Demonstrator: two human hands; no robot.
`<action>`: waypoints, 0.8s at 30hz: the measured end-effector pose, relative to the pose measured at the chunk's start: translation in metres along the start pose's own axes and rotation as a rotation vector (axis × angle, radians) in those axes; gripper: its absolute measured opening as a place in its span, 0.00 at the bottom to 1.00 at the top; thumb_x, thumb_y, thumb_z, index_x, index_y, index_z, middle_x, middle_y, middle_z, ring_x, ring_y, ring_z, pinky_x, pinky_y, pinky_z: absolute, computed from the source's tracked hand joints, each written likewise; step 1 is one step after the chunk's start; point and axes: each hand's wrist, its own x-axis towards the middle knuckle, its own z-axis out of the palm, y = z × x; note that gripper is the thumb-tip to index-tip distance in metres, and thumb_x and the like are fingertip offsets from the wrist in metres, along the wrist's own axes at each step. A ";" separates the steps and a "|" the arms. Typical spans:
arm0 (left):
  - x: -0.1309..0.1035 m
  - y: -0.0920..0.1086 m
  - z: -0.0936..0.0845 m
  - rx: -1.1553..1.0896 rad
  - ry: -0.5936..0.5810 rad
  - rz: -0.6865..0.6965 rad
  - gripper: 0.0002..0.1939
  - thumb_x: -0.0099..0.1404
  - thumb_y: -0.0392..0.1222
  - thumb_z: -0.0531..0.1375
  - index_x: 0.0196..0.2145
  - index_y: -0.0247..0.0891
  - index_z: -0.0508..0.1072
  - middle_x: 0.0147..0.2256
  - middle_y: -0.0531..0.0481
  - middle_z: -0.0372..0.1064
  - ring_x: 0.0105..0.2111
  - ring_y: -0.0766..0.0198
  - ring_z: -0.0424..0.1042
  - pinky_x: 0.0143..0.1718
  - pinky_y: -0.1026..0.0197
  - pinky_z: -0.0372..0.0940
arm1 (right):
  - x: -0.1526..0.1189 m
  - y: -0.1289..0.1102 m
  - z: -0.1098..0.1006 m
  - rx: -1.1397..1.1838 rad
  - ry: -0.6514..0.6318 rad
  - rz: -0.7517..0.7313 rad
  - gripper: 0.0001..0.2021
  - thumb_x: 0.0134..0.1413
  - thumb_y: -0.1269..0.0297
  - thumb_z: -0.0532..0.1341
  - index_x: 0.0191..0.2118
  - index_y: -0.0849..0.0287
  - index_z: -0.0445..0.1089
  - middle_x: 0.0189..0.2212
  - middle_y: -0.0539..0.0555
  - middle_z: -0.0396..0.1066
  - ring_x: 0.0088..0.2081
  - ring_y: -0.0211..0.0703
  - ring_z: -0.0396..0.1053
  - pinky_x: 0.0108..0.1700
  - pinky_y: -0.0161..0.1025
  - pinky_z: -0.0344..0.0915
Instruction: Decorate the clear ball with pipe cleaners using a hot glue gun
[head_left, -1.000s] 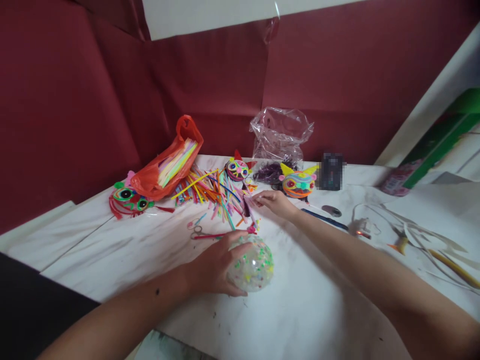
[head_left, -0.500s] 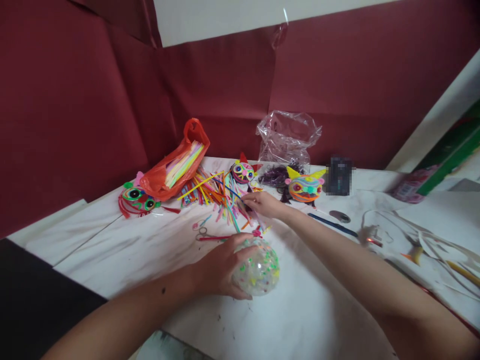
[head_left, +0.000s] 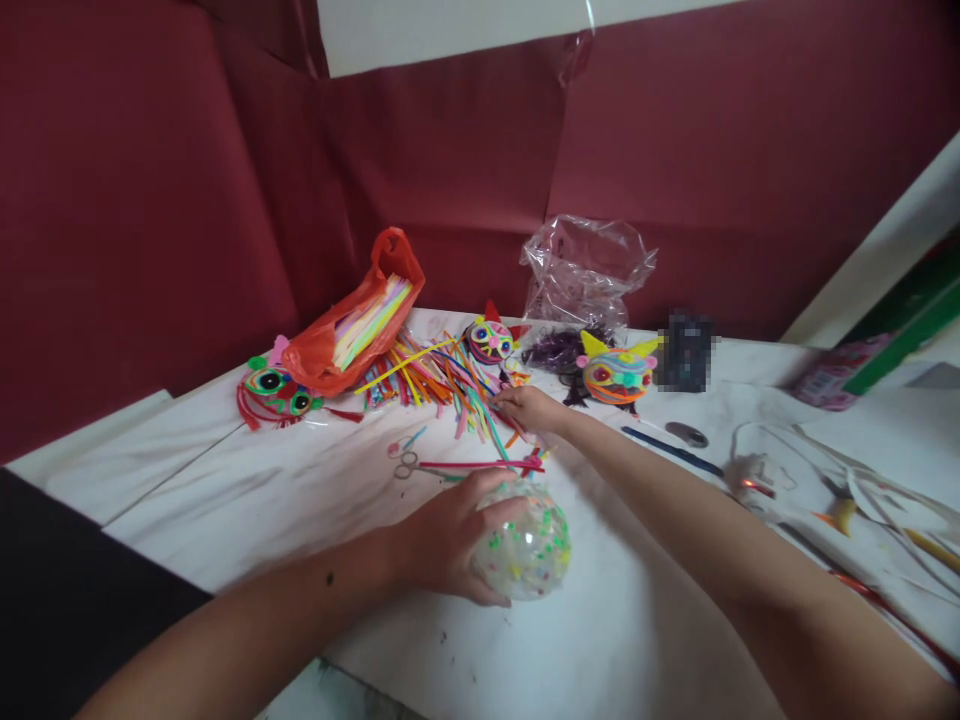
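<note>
My left hand curls round the side of a clear round ball speckled with green, yellow and red bits, low over the white table. Farther forward, the fingers of my right hand are pinched together at the near right edge of a loose pile of coloured pipe cleaners. A pipe cleaner seems to be between its fingertips, though they are partly hidden. Between the hands and the pile lie a pair of scissors and a red-pink pipe cleaner.
Pipe cleaners fill a red plastic bag. Decorated animal heads stand at the left, centre and right. Behind is a clear plastic bag near dark purple strands. Cables and tools lie at right.
The view has shifted slightly. My right hand stays at the pile's edge with its fingers pinched. My left hand still holds the ball, and more of the scissors shows.
</note>
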 end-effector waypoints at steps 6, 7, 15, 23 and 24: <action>-0.003 0.004 -0.001 0.005 -0.009 -0.032 0.56 0.49 0.55 0.70 0.65 0.45 0.41 0.60 0.33 0.49 0.61 0.40 0.57 0.57 0.42 0.64 | -0.004 -0.005 -0.018 -0.019 0.087 0.185 0.13 0.61 0.70 0.54 0.39 0.63 0.77 0.37 0.55 0.79 0.39 0.43 0.74 0.41 0.33 0.65; -0.003 0.004 -0.001 0.004 -0.010 -0.036 0.57 0.48 0.54 0.71 0.65 0.45 0.41 0.61 0.33 0.49 0.61 0.40 0.56 0.57 0.42 0.64 | -0.006 -0.004 -0.020 -0.020 0.062 0.224 0.13 0.61 0.68 0.54 0.35 0.63 0.77 0.32 0.55 0.78 0.36 0.43 0.74 0.39 0.34 0.66; -0.002 0.002 -0.002 -0.014 -0.008 -0.011 0.57 0.47 0.54 0.71 0.65 0.43 0.42 0.60 0.32 0.49 0.61 0.39 0.56 0.58 0.41 0.62 | -0.021 -0.002 0.003 0.093 -0.058 0.430 0.09 0.60 0.60 0.62 0.39 0.62 0.72 0.35 0.52 0.74 0.33 0.39 0.72 0.37 0.39 0.70; 0.004 0.002 -0.009 -0.076 -0.044 -0.067 0.56 0.48 0.49 0.72 0.66 0.45 0.43 0.62 0.34 0.48 0.62 0.40 0.55 0.60 0.41 0.59 | -0.052 -0.022 -0.041 0.616 0.148 0.281 0.14 0.53 0.55 0.61 0.32 0.64 0.74 0.22 0.52 0.73 0.23 0.36 0.69 0.30 0.36 0.68; 0.003 0.001 -0.009 -0.078 -0.046 -0.084 0.57 0.47 0.49 0.72 0.66 0.45 0.43 0.62 0.34 0.49 0.62 0.40 0.55 0.60 0.41 0.59 | -0.060 -0.026 -0.048 0.661 0.165 0.257 0.16 0.52 0.52 0.62 0.32 0.63 0.74 0.24 0.54 0.74 0.25 0.37 0.70 0.32 0.37 0.70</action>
